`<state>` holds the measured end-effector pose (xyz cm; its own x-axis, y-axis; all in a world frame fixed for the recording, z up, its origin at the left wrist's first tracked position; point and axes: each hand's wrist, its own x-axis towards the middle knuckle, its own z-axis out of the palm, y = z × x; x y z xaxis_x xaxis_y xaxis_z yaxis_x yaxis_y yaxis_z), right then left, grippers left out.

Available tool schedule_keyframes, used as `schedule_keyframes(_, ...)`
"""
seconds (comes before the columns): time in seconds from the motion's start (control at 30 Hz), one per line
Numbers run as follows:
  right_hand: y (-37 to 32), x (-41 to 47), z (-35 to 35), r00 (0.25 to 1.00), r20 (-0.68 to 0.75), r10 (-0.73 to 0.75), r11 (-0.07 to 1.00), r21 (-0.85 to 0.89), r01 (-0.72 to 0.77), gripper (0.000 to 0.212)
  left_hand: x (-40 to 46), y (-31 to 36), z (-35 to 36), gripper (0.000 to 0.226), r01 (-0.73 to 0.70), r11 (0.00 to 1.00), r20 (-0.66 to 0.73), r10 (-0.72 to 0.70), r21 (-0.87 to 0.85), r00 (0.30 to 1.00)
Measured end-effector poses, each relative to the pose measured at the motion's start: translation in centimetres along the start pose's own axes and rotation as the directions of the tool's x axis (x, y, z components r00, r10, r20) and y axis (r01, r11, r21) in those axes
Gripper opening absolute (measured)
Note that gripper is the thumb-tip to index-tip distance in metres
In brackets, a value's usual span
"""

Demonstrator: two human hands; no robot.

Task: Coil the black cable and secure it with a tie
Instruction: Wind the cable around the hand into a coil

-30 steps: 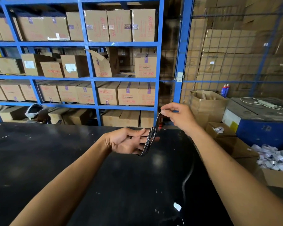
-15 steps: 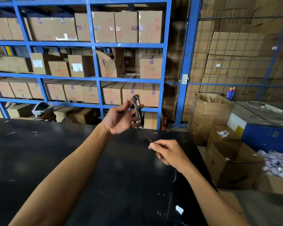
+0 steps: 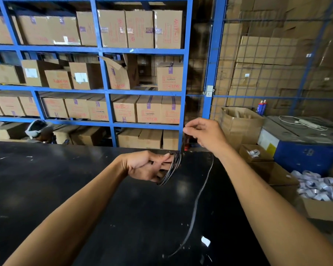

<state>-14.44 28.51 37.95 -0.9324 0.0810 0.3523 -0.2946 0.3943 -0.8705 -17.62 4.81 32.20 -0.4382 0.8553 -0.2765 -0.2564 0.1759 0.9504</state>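
Note:
The black cable [image 3: 170, 170] is wound in several loops around the fingers of my left hand [image 3: 145, 166], held above the far part of the black table [image 3: 46, 189]. My right hand [image 3: 204, 134] is raised above and to the right of the coil, pinching the cable between thumb and fingertips. From that pinch the strand runs down to the coil. The loose tail [image 3: 195, 206] hangs down and trails across the table toward the near edge. No tie is visible in either hand.
A white paper scrap [image 3: 205, 241] lies on the table near the cable's tail. Blue shelving [image 3: 104, 89] full of cardboard boxes stands behind. A person with a white headset [image 3: 37, 129] sits beyond the table. Open cartons [image 3: 261, 152] and a blue machine [image 3: 303, 146] stand at right.
My right hand has swung from low beside the table up to above the coil, carrying the cable. My left hand has dropped from an upright pose to a level one with the coil.

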Motion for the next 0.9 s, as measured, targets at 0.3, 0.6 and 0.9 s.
schedule_keyframes(0.3, 4.4, -2.1, 4.9, 0.979, 0.092, 0.183, 0.927, 0.315, -0.203, 0.024, -0.9, 2.1, 2.4, 0.055, -0.332, 0.893, 0.243, 0.409, -0.303, 0.88)
schedule_keyframes(0.6, 5.8, -6.8, 6.7, 0.968, 0.162, 0.192, 0.941, 0.25, -0.228, 0.035, -1.3, 4.8, -1.5, 0.034, -0.632, 0.691, -0.261, 0.576, -0.351, 0.775)
schedule_keyframes(0.9, 1.9, -5.2, 2.7, 0.962, 0.258, 0.09, 0.977, 0.167, -0.136, 0.022, -1.7, -0.8, -4.3, 0.024, -0.486, 0.837, -0.563, 0.282, -0.251, 0.777)
